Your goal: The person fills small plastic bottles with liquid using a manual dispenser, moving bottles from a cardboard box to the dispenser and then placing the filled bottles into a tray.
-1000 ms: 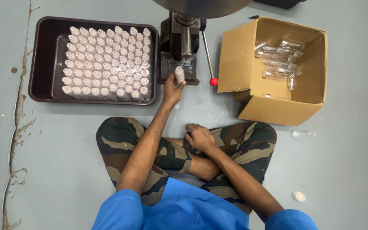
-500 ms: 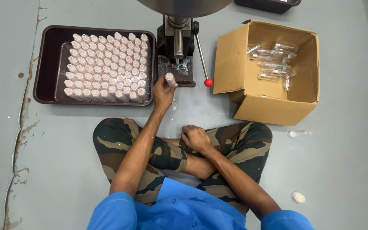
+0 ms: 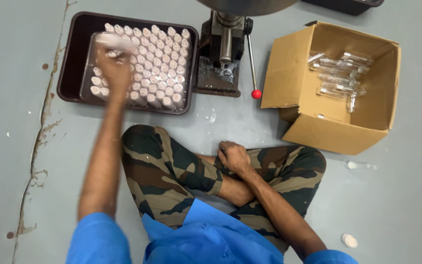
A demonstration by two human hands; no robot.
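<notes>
Seated person reaching over a tray of capped tubes, seen from the head camera.

The left hand (image 3: 115, 66) is stretched over the dark rectangular plastic tray (image 3: 74, 58) and blurred; it seems to pinch a small white-capped clear tube (image 3: 115, 43) at the fingertips, above the tray's left rows of upright white-capped tubes (image 3: 159, 61). The right hand (image 3: 234, 157) rests loosely curled on the camouflage trousers (image 3: 172, 166), holding nothing. Just right of the tray stands a grey metal hand press (image 3: 223, 49) with a red-knobbed lever (image 3: 256, 94). Further right sits an open brown cardboard box (image 3: 318, 127) holding clear tubes (image 3: 340, 76).
</notes>
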